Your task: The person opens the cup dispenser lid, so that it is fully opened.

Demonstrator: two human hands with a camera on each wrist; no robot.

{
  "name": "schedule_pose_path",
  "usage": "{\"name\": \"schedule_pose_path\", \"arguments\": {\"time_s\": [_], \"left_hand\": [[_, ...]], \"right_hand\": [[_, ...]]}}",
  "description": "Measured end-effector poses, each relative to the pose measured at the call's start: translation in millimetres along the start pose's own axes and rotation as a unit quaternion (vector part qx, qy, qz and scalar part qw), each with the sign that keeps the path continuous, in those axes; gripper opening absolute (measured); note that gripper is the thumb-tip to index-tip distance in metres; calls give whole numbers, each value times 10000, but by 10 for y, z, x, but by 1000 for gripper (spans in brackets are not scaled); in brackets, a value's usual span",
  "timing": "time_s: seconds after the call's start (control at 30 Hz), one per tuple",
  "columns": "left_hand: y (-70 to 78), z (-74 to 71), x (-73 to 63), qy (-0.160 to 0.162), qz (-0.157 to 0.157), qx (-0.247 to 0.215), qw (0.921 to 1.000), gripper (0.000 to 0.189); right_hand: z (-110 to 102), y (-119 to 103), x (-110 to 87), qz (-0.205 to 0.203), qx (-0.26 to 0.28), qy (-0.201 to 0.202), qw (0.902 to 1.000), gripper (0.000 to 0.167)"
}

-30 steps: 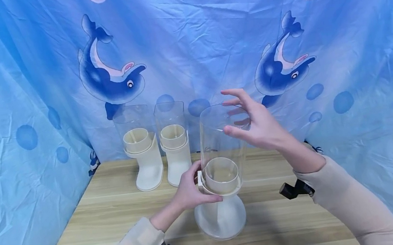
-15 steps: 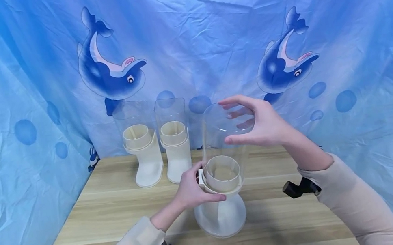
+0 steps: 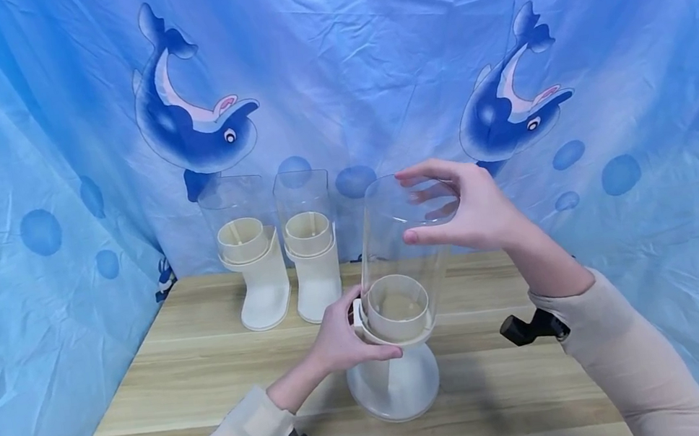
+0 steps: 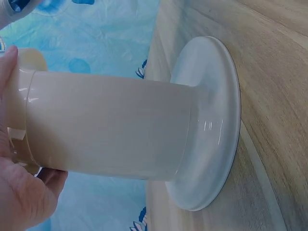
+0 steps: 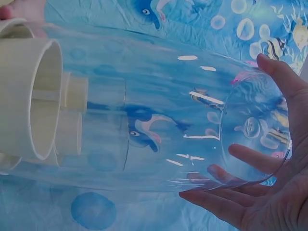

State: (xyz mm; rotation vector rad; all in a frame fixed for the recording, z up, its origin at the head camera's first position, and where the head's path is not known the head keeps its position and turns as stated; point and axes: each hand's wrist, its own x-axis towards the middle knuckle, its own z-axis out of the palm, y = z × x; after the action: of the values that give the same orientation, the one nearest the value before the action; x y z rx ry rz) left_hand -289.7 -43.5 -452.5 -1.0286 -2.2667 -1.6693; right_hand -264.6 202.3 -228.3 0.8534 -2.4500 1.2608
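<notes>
A cream stand (image 4: 110, 125) with a round white base (image 3: 403, 389) stands upright on the table. At its top, a cream cup-like ring (image 3: 398, 308) sits inside the lower end of a clear tube (image 5: 159, 115). My left hand (image 3: 346, 336) grips the collar under the tube from the left, thumb across the front. Up at the tube's open end is my right hand (image 3: 475, 206), thumb and fingers curled round opposite sides of the rim. Through the clear wall several of its fingers show in the right wrist view.
Two similar cream stands with clear upper parts, the left one (image 3: 264, 286) and the right one (image 3: 317, 273), are at the back left of the wooden table (image 3: 200, 389). A blue dolphin-print cloth (image 3: 344, 66) hangs behind the table.
My right hand has shifted slightly right round the tube's rim, and the tube's top leans a little more to the right. The left hand keeps its grip; the head view has tilted slightly down.
</notes>
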Motion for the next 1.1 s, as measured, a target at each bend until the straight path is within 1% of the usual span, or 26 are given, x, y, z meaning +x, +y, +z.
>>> {"name": "schedule_pose_path", "arguments": {"time_s": [0.13, 0.4, 0.73, 0.9, 1.1], "left_hand": [[-10, -14, 2, -52, 15, -73, 10000, 91], [-12, -16, -3, -128, 60, -216, 9997, 89], [23, -32, -20, -227, 60, -127, 9996, 91], [41, -26, -15, -278, 11, -161, 9995, 95], [35, -8, -9, -270, 25, -136, 9995, 94]], "right_hand": [[-14, -1, 31, 78, 3, -46, 10000, 71], [-26, -41, 5, 13, -156, -57, 9999, 72], [-31, -72, 17, 82, -405, -142, 9990, 70], [-49, -65, 59, 143, -390, -231, 9989, 68], [-77, -58, 62, 249, -354, -253, 9987, 68]]}}
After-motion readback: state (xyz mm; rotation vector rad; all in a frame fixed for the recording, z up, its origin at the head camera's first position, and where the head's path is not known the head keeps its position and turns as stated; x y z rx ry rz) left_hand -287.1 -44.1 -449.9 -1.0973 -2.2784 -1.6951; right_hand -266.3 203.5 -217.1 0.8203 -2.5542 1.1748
